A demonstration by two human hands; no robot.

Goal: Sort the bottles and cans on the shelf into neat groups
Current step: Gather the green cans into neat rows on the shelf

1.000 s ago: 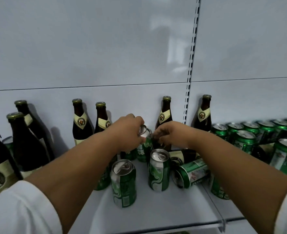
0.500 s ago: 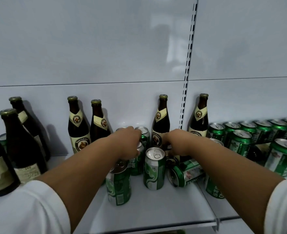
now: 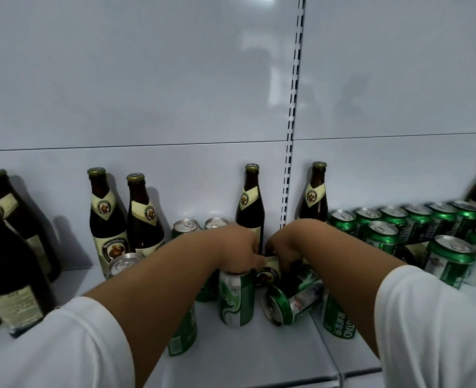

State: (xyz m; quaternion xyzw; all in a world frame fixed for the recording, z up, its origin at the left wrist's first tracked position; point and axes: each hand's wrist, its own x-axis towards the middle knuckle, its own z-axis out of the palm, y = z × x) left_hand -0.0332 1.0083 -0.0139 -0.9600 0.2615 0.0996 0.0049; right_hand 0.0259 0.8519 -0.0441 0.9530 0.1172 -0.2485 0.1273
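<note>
Seen upright along the white back panel (image 3: pixel 147 79): six brown bottles (image 3: pixel 106 217) with cream labels and gold caps, plus a block of green cans (image 3: pixel 382 236) at right, too blurred to count. Lying at centre of the pale shelf (image 3: pixel 259 357): one tipped can (image 3: pixel 293 303) and one fallen bottle (image 3: pixel 270 271), gripped by left hand (image 3: pixel 237 250) and right hand (image 3: pixel 284 245), fingers curled.

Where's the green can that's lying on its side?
Head view, center-right: the tipped can lies below the right hand, right of an upright green can.
</note>
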